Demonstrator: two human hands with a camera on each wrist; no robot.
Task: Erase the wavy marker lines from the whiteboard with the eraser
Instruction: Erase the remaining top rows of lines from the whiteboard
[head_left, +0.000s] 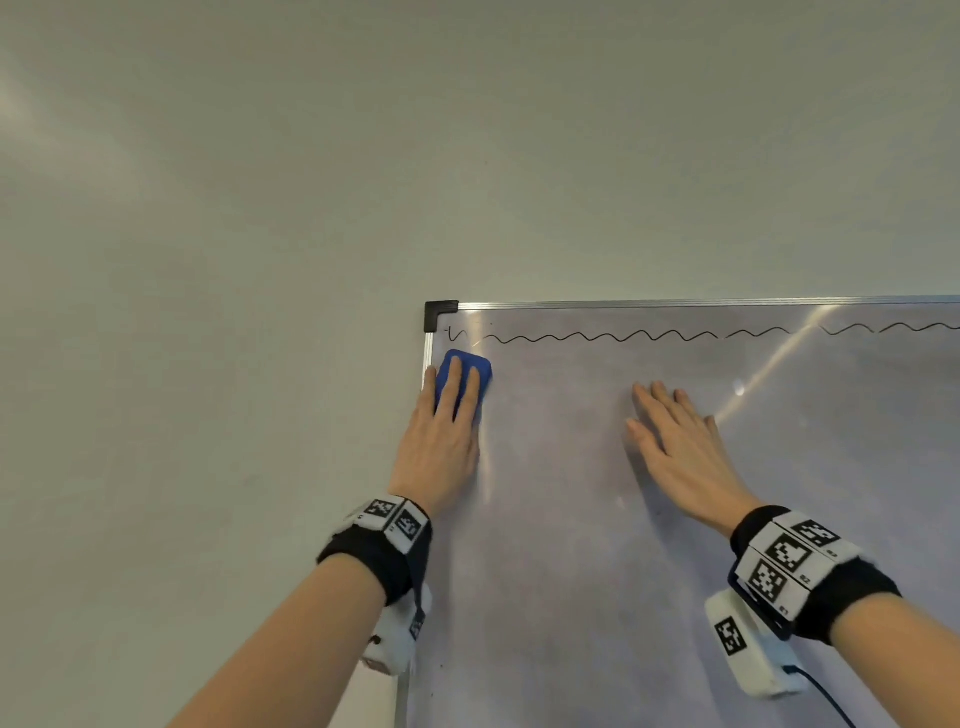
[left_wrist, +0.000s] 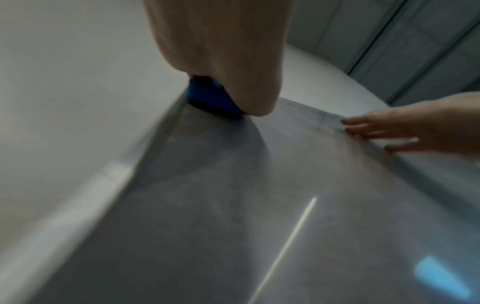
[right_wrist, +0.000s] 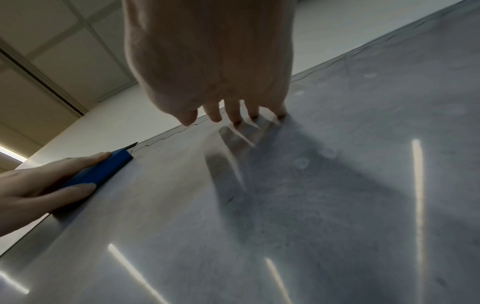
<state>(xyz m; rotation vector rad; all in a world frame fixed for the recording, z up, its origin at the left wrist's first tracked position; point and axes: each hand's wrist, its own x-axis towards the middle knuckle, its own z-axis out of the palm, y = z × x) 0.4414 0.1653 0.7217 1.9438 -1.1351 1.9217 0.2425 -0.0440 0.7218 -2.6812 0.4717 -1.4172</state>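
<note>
A whiteboard (head_left: 727, 545) hangs on the wall, with one black wavy line (head_left: 623, 336) running along just under its top frame. A short remnant of the line (head_left: 457, 333) sits by the top left corner, with a gap right of it. My left hand (head_left: 452, 410) holds a blue eraser (head_left: 483, 370) flat against the board just below that remnant; the fingers lie over its back and the thumb (right_wrist: 78, 189) runs along its side. My right hand (head_left: 675, 436) rests flat on the board to the right, below the line, fingers spread and holding nothing.
The board's black corner cap (head_left: 440, 313) and metal left frame (head_left: 428, 353) are right beside the eraser. Plain wall (head_left: 208, 312) lies left of and above the board. Light streaks (head_left: 769, 369) glare on the board's surface.
</note>
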